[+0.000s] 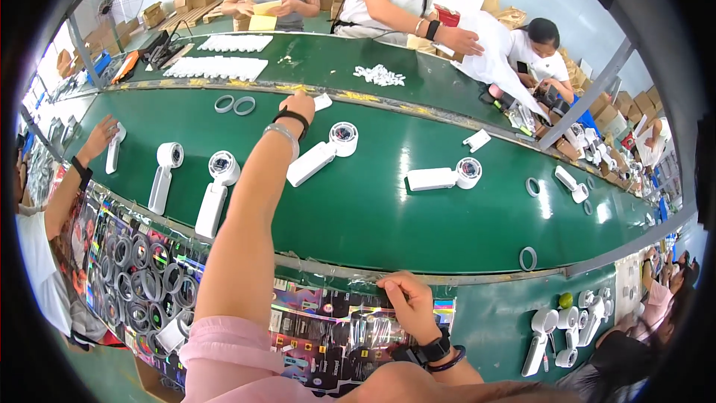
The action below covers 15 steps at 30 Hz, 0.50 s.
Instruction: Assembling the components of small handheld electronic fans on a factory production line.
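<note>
My left arm, in a pink sleeve, stretches across the green conveyor belt. At its far side my left hand is closed on one end of a small white plastic piece; the fingertips are mostly hidden. By the belt's near edge my right hand rests with loosely bent fingers, thumb and index apart, and nothing visible in it. Right of my left forearm lies a white handheld fan with its round head open. Another such fan lies left of the forearm. Two grey rings sit to the far left.
Many grey rings cover printed sheets beside my left arm. Another fan, a white cover piece and loose rings lie rightward on the belt. A co-worker's hand touches a fan at left. Several white fans stand at lower right. People work opposite.
</note>
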{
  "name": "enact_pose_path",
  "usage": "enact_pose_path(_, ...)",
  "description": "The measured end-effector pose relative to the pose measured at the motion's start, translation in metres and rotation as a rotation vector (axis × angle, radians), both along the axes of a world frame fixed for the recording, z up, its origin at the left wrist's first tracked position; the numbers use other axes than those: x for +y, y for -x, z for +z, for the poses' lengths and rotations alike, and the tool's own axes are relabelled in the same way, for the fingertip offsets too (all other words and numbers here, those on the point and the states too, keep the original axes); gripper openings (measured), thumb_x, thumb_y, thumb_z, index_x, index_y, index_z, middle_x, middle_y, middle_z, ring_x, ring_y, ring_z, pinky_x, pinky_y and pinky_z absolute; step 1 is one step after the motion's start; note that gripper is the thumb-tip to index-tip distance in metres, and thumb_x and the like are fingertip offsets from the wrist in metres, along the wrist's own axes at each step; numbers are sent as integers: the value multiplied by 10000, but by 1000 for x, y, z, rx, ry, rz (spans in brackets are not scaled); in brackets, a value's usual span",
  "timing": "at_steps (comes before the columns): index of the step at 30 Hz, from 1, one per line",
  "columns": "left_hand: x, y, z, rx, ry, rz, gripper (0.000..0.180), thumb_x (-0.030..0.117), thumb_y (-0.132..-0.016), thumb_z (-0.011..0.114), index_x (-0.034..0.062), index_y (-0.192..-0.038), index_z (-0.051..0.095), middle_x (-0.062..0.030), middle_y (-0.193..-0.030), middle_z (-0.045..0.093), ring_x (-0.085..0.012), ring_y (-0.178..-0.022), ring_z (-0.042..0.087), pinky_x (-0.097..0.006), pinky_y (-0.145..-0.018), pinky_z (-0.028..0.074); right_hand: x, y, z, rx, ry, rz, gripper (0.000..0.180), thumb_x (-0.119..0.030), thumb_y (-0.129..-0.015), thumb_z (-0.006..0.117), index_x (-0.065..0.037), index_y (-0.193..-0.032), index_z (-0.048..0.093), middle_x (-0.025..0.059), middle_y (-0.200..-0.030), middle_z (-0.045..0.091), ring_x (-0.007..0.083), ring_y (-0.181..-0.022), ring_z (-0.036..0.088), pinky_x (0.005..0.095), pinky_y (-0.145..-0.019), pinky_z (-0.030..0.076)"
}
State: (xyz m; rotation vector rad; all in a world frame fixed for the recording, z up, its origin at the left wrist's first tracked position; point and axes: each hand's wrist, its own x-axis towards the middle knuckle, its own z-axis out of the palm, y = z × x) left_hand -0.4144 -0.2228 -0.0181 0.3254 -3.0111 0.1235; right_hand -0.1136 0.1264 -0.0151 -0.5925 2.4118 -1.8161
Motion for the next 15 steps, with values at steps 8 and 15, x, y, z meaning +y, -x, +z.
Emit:
enact_pose_path(8,-2,50,21,-86,-388,-11,355,131,-819,644,6,-1150,620,-252,-1172,608,-388,-1052,618,-434,-888,515,-2,2,5,-102,-38,-11,133,-68,-926,562,2,-920,674,88,-905,667,156,-828,594,276,-770,453)
enact_pose_path(15,-33,41,-16,674,-660,-26,661,217,-770,721,51,-1337,425,-257,-1306,456,-408,-1237,444,-432,-1038,403,-3,3,3,-25,-25,-13,120,-75,-912,583,6,-920,671,101,-853,655,177,-744,591,283,-691,462)
